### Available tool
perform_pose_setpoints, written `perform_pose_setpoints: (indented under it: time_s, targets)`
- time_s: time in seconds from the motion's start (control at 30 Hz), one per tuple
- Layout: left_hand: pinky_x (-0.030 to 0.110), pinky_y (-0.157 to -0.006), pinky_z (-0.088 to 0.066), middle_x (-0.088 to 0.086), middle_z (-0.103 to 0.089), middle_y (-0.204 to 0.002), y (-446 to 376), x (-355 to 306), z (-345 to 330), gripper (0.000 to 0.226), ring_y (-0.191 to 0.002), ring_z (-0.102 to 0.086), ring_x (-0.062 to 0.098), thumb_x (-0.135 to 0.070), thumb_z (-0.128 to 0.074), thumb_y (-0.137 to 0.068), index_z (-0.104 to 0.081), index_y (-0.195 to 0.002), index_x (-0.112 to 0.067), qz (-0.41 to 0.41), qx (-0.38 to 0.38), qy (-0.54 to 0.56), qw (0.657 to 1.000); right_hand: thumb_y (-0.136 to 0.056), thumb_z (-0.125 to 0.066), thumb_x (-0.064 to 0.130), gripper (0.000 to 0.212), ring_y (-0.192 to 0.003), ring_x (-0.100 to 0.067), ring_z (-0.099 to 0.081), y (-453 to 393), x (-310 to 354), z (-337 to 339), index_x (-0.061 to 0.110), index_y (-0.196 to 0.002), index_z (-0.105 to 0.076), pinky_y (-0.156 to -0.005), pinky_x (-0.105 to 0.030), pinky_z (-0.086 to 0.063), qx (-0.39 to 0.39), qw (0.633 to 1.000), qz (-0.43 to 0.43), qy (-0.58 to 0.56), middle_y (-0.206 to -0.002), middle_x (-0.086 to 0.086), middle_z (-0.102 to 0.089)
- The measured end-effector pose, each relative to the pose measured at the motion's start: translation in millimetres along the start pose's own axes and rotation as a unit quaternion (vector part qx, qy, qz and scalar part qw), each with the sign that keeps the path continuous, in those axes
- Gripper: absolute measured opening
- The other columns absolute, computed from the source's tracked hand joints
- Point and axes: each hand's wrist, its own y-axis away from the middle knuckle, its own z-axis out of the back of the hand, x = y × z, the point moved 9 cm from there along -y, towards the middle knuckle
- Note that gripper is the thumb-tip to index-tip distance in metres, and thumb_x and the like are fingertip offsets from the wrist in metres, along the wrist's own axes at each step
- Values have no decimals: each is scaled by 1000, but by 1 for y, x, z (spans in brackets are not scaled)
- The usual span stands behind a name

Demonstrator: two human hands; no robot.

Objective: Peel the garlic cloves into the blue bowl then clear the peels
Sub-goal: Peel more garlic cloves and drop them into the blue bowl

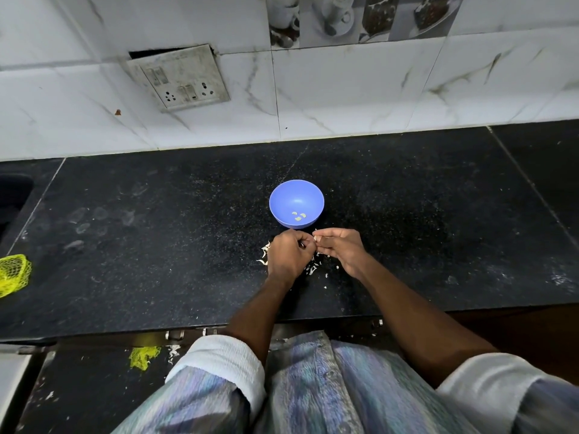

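A blue bowl (296, 195) stands on the black counter (156, 245) and holds three peeled garlic cloves (298, 216). Just in front of it my two hands meet. My right hand (340, 250) pinches a small pale garlic clove (315, 238) at its fingertips. My left hand (288, 255) curls its fingers around the same clove from the left. White garlic peels (313, 269) lie scattered on the counter under and around both hands.
A yellow mesh bag (14, 274) lies at the counter's left edge, beside a dark sink (12, 195). A switch and socket plate (178, 78) is on the tiled wall behind. Peel scraps and a yellow mesh piece (144, 357) lie on the floor below.
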Motion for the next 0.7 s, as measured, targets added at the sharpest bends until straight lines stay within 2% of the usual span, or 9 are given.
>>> perform_pose_setpoints:
  time_s: [0.17,0.37,0.47,0.57,0.63,0.7]
  targets:
    - [34,-65,-58,-13,-73,-68,-2,2,-3,7,-64,-69,6,-28,-77,-79,-79,-77,-22,-6,5,61,998,-89,-73,-5,18,-85,-18,-77,2,2,-2,-4,-106,-74,-71,-25,-60,-1,1000,-4,-8,-95,-15,-78]
    - [30,-65,-56,-13,-72,-68,3,7,-3,8,-65,-68,5,-25,-78,-82,-78,-78,-19,3,4,90,996,-87,-76,-3,18,-88,-20,-77,1,-4,-3,-2,-105,-75,-76,-27,-61,5,1000,-21,-2,-96,-15,-79]
    - [28,-67,-58,-10,-74,-70,2,13,-3,4,-65,-68,4,-17,-78,-84,-80,-81,-18,41,-4,153,987,-88,-74,-3,18,-88,-20,-76,0,-4,-4,-2,-106,-75,-81,-30,-61,7,999,-30,-26,-97,-17,-78]
    - [25,-63,-53,-12,-71,-66,1,23,-7,14,-58,-60,0,-15,-71,-92,-79,-81,-19,89,-4,206,974,-90,-69,-5,18,-87,-23,-77,-1,-5,-5,-4,-108,-72,-85,-31,-62,6,997,-41,-68,-97,-20,-77]
    - [30,-59,-46,-14,-60,-56,1,26,-7,32,-53,-50,3,-27,-67,-98,-70,-67,-17,89,-17,193,977,-90,-69,-5,18,-89,-25,-77,0,-7,-4,-5,-108,-72,-86,-32,-62,-5,996,-45,-73,-97,-22,-77]
    - [30,-59,-45,-13,-58,-51,1,28,-4,42,-50,-50,3,-36,-70,-97,-66,-59,-19,91,-36,172,980,-89,-70,-4,19,-89,-26,-76,0,-7,-1,-5,-108,-71,-87,-32,-61,-19,996,-46,-74,-96,-21,-77]
